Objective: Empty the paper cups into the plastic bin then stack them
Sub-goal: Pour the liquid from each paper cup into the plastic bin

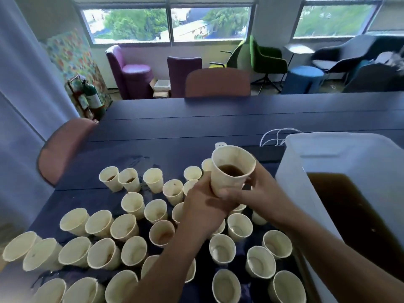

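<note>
Brown liquid in held paper cup (231, 169), plastic bin (341, 162)

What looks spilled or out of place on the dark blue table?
A wet smear shines on the dark blue table beyond the farthest white paper cups, likely spilled liquid. Darker patches also show between the near cups. No cup has tipped over.

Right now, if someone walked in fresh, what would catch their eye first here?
Both hands, the left hand and the right hand, hold a raised paper cup with brown liquid in it at the middle. Below and to the left, dozens of cups crowd the dark table. At right stands the white plastic bin, holding brown liquid.
</note>
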Demonstrator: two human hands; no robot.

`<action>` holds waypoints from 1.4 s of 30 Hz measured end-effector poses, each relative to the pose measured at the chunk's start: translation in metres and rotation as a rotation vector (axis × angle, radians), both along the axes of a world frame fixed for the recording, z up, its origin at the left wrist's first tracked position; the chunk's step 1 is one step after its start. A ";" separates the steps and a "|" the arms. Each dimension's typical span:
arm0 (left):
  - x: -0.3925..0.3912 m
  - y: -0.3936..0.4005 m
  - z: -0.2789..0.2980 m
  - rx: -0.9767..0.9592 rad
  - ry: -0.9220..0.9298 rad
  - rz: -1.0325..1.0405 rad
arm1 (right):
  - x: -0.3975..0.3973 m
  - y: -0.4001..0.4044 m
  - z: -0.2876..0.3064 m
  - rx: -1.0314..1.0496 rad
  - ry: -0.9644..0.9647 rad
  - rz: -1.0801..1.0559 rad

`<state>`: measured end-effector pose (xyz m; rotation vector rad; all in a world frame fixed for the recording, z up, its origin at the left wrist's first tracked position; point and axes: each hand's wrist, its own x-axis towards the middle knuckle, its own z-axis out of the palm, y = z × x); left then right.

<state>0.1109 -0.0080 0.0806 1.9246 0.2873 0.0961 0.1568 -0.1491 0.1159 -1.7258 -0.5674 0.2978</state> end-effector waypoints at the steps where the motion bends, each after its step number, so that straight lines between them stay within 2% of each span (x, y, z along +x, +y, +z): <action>1: 0.002 -0.008 0.001 0.022 -0.001 -0.024 | -0.001 -0.005 -0.002 0.020 0.005 -0.023; 4: 0.009 -0.040 0.005 0.108 -0.004 -0.109 | -0.005 -0.030 -0.002 0.082 -0.013 -0.143; 7: 0.016 -0.069 0.007 0.075 -0.014 -0.205 | -0.005 -0.060 0.000 0.152 -0.063 -0.245; 10: 0.025 -0.098 0.006 0.058 -0.030 -0.239 | -0.001 -0.090 0.001 0.165 -0.094 -0.333; 14: 0.035 -0.131 -0.001 0.138 0.013 -0.303 | 0.006 -0.131 0.000 0.149 -0.092 -0.412; 19: 0.045 -0.153 -0.017 0.344 -0.004 -0.443 | 0.019 -0.178 -0.017 -0.038 -0.117 -0.548; 23: 0.048 -0.164 -0.025 0.391 -0.083 -0.537 | 0.026 -0.206 -0.035 -0.156 -0.089 -0.607; 31: 0.050 -0.171 -0.027 0.557 -0.037 -0.659 | 0.037 -0.234 -0.069 -0.418 -0.003 -0.650; 42: 0.048 -0.168 -0.031 0.530 0.031 -0.649 | 0.026 -0.232 -0.071 -0.735 -0.008 -0.701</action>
